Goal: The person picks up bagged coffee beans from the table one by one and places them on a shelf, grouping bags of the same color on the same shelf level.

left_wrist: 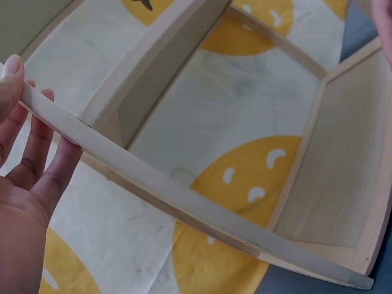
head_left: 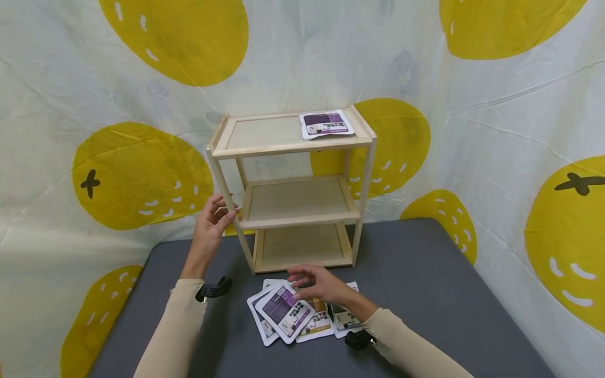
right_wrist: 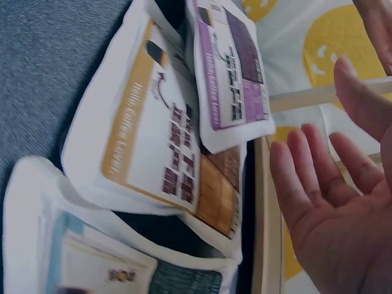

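A three-tier wooden shelf rack (head_left: 298,149) stands upright on the dark table. My left hand (head_left: 207,236) grips its front left post (left_wrist: 141,168), thumb on one side and fingers behind, about level with the middle tier. My right hand (head_left: 326,286) is relaxed and holds nothing, hovering in front of the bottom tier over several flat white-edged coffee packets. Among these are a purple packet (head_left: 287,312) overlapping another, an orange-brown packet (right_wrist: 162,125) and a packet with a blue stripe (right_wrist: 116,257). One more purple packet (head_left: 327,124) lies on the top tier, at its right side.
The dark grey table (head_left: 416,294) extends to both sides of the rack. Close behind hangs a pale cloth (head_left: 293,63) printed with big yellow fruit. A black wristband (head_left: 215,289) is on the left wrist, and another (head_left: 359,340) on the right.
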{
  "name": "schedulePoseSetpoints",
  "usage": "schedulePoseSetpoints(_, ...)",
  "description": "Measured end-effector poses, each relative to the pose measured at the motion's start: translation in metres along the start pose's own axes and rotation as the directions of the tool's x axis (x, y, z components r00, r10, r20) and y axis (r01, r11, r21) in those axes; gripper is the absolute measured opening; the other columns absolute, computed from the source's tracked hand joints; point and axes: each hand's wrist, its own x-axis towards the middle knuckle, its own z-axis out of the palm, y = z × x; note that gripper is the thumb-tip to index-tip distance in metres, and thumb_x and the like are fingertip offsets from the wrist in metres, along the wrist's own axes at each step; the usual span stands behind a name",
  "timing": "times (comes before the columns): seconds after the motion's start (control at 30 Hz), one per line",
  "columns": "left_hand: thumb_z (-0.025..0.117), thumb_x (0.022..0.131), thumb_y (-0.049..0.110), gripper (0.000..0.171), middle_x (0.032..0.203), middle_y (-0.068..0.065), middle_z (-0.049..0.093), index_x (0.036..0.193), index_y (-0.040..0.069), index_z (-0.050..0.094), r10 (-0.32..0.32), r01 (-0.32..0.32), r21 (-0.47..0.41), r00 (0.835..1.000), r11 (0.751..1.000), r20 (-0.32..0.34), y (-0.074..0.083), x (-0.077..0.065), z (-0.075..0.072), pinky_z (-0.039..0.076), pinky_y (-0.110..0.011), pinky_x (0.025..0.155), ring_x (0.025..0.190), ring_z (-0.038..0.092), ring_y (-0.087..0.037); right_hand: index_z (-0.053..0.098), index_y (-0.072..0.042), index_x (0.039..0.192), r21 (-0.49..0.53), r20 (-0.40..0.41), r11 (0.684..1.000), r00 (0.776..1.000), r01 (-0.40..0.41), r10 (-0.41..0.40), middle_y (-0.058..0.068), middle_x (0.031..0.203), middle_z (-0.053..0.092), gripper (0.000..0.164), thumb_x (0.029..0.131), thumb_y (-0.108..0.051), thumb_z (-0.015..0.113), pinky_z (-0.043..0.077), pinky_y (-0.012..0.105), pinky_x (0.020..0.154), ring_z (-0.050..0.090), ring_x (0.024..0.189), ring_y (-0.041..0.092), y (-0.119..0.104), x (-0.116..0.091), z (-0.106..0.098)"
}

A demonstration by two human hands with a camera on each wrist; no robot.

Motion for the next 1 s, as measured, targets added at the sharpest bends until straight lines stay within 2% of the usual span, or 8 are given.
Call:
schedulePoseSetpoints(0.13, 0.064, 0.098, 0.002, 0.042, 0.112, -0.004, 0.063, 0.139, 0.007, 0.054, -0.010, 0.010, -0.002, 1.000, 1.000, -0.007, 0.001, -0.001, 0.001, 0.058, -0.028, 0.089, 0.107, 0.060, -0.045, 0.052, 0.000, 0.143, 0.004, -0.040, 1.000, 0.999, -0.015, 0.015, 0.025, 0.134, 0.061, 0.060, 0.088, 0.000, 0.077, 0.054, 0.030, 0.095, 0.058, 0.124, 0.045, 0.005, 0.000, 0.007)
schedulePoseSetpoints(0.3, 0.064, 0.098, 0.002, 0.042, 0.112, -0.005, 0.063, 0.138, 0.006, 0.054, -0.003, 0.003, -0.010, 1.000, 1.000, -0.005, 0.002, -0.001, 0.001, 0.058, -0.028, 0.089, 0.107, 0.061, -0.044, 0.051, 0.005, 0.142, 0.002, -0.083, 0.999, 0.996, -0.034, 0.034, 0.026, 0.134, 0.061, 0.064, 0.085, 0.000, 0.080, 0.048, 0.053, 0.104, 0.056, 0.125, 0.048, 0.009, 0.002, 0.014)
schedulePoseSetpoints(0.4, 0.063, 0.098, 0.001, 0.042, 0.113, -0.011, 0.062, 0.138, 0.007, 0.055, 0.008, -0.008, -0.020, 1.000, 1.000, 0.003, 0.001, 0.000, 0.001, 0.058, -0.028, 0.089, 0.107, 0.062, -0.042, 0.049, 0.006, 0.144, -0.022, -0.086, 0.999, 0.996, -0.034, 0.032, 0.025, 0.136, 0.060, 0.066, 0.085, -0.002, 0.080, 0.045, 0.059, 0.105, 0.055, 0.126, 0.047, 0.012, 0.002, 0.017)
schedulePoseSetpoints(0.57, 0.063, 0.098, -0.001, 0.041, 0.115, -0.020, 0.060, 0.137, 0.008, 0.056, 0.006, -0.006, -0.027, 1.000, 1.000, 0.003, -0.001, 0.000, 0.001, 0.058, -0.027, 0.089, 0.106, 0.064, -0.038, 0.049, 0.001, 0.146, -0.098, -0.083, 0.994, 0.996, -0.050, 0.042, 0.018, 0.140, 0.058, 0.070, 0.085, -0.007, 0.082, 0.051, 0.047, 0.102, 0.057, 0.126, 0.037, 0.016, 0.001, 0.022)
schedulePoseSetpoints(0.7, 0.063, 0.098, -0.001, 0.041, 0.117, -0.027, 0.057, 0.137, 0.006, 0.055, -0.005, 0.005, -0.018, 1.000, 1.000, -0.016, 0.000, 0.000, 0.002, 0.058, -0.028, 0.088, 0.107, 0.064, -0.040, 0.048, -0.001, 0.148, -0.162, -0.086, 0.986, 0.996, -0.037, 0.023, 0.017, 0.137, 0.058, 0.076, 0.082, -0.009, 0.085, 0.051, 0.039, 0.098, 0.058, 0.122, 0.033, 0.019, 0.000, 0.026)
schedulePoseSetpoints(0.9, 0.064, 0.097, 0.001, 0.042, 0.112, -0.006, 0.064, 0.138, 0.006, 0.055, -0.014, 0.014, -0.004, 1.000, 1.000, -0.026, 0.002, -0.001, 0.002, 0.058, -0.028, 0.088, 0.104, 0.067, -0.024, 0.047, -0.004, 0.149, -0.250, -0.080, 0.968, 0.997, -0.012, -0.008, 0.011, 0.130, 0.060, 0.081, 0.079, -0.012, 0.088, 0.049, 0.032, 0.097, 0.059, 0.116, 0.025, 0.022, -0.001, 0.033)
schedulePoseSetpoints(1.0, 0.064, 0.098, 0.001, 0.042, 0.112, -0.003, 0.063, 0.139, 0.007, 0.054, -0.003, 0.003, -0.011, 1.000, 1.000, -0.010, 0.001, -0.001, 0.002, 0.057, -0.026, 0.088, 0.103, 0.067, -0.019, 0.050, -0.010, 0.149, -0.275, -0.083, 0.961, 0.997, -0.015, -0.008, 0.007, 0.134, 0.060, 0.078, 0.079, -0.011, 0.087, 0.048, 0.031, 0.098, 0.058, 0.117, 0.021, 0.020, -0.002, 0.035)
